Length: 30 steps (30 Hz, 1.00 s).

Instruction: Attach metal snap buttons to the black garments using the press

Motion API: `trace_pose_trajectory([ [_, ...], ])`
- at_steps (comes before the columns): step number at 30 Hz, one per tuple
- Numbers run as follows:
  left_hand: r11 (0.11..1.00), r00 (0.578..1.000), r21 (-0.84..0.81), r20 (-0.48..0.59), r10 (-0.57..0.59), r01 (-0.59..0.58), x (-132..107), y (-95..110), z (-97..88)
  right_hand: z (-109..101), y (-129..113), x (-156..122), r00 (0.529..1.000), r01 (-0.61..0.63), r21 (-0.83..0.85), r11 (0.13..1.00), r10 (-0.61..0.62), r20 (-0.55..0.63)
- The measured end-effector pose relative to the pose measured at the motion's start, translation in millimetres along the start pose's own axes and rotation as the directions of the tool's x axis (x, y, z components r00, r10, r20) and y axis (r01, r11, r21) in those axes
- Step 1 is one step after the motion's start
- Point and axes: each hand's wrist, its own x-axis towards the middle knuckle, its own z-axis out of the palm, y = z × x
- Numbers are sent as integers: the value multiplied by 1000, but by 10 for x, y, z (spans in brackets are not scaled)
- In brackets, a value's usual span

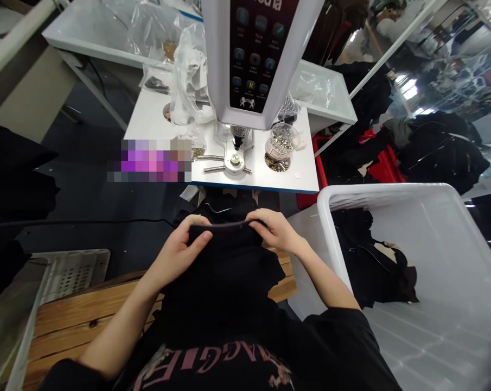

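Stretched between my two hands is the top edge of a black garment (229, 255), which hangs down over my lap. My left hand (184, 247) pinches the edge at its left end, thumb on the near side. At the right end, my right hand (274, 231) grips the same edge between thumb and fingers. Just beyond, more black cloth (224, 206) with a pale cord lies below the table edge. Past that stands a white press machine (251, 117) with a dark button panel, its die (235, 159) at the bottom apart from the garment.
A clear tub of metal fasteners (281, 142) sits on the white machine table (302, 174). To my right is a large white bin (432, 260) holding black garments (371, 260). A wooden bench (78, 320) is beneath me, with a white crate (78, 271) at left.
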Motion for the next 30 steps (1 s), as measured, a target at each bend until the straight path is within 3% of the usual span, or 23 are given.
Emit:
trace_pose_trajectory([
  [2, 996, 996, -30, -27, 83, -84, -163, 278, -43, -215, -428, -120, 997, 80, -23, 997, -80, -10],
  [5, 934, 991, -342, 46, 124, -101, -314, 693, -88, -510, -1016, -294, 957, 284, 142, 948, -289, 15],
  [6, 911, 991, -404, 70, 118, -80, -291, 789, -102, -552, -1127, -307, 955, 291, 210, 933, -295, -11],
  [8, 930, 996, -361, 32, 89, -72, -112, 874, -137, -522, -1166, -230, 981, 167, 298, 940, -128, -147],
  [9, 961, 996, -263, -26, 79, -84, 29, 862, -158, -459, -1099, -144, 972, 62, 334, 941, 20, -235],
  [11, 989, 986, -4, -77, 148, -149, 346, 756, -197, -288, -841, 88, 899, -109, 440, 891, 278, -340],
  [14, 967, 984, 179, 27, 177, -179, 733, 516, -206, -60, -351, 437, 860, -190, 606, 772, 429, -277],
  [16, 976, 987, 147, 47, 153, -158, 899, 374, -157, 18, -67, 601, 860, -197, 636, 747, 443, -254],
  [21, 977, 990, 177, -54, 130, -119, 1280, 111, 43, 39, 421, 845, 869, -249, 460, 852, 406, -282],
  [25, 980, 989, 176, -94, 115, -97, 1569, -44, 132, 24, 664, 997, 854, -305, 344, 888, 415, -314],
  [30, 974, 980, 186, -125, 156, -132, 1753, -91, 164, -17, 829, 1146, 849, -318, 242, 917, 388, -357],
])
